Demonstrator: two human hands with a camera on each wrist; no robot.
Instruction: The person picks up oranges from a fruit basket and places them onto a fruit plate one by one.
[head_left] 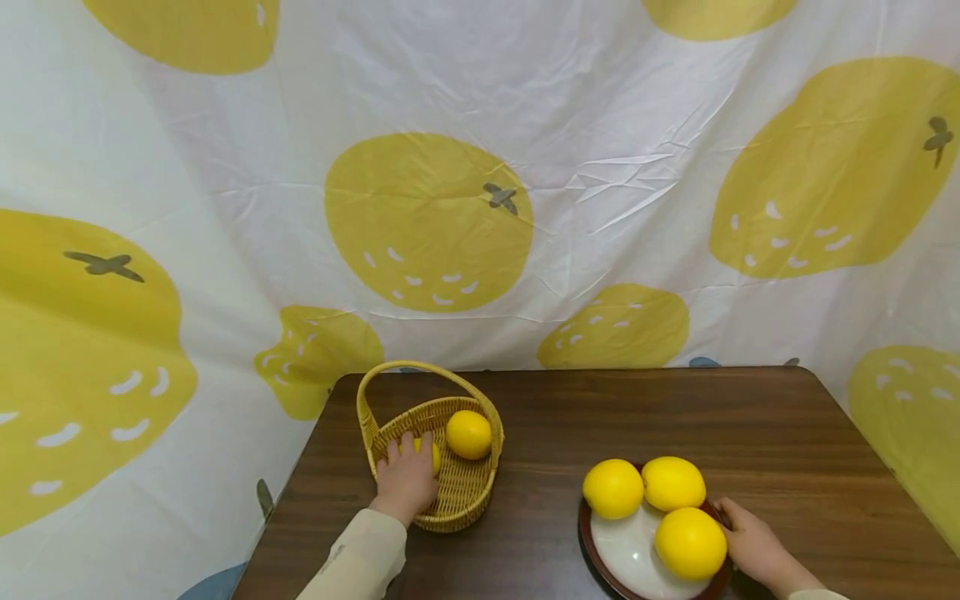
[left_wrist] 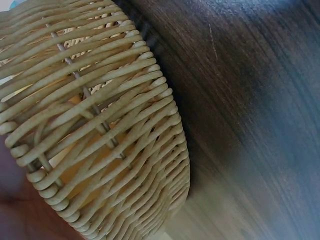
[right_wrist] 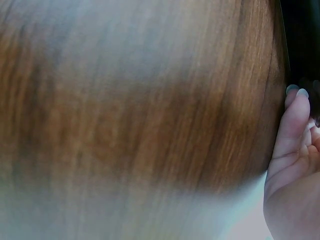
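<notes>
The left hand reaches inside the wicker basket, its spread fingers curved over a lemon and holding it against the basket's left side. The right hand grips the right edge of a brown-rimmed plate between thumb and fingers. A second lemon sits in the basket, right of the held one. Three more lie on the plate: back-left, back-right and front-right. Basket and plate stand apart on the dark wooden table, before a lemon-print cloth.
</notes>
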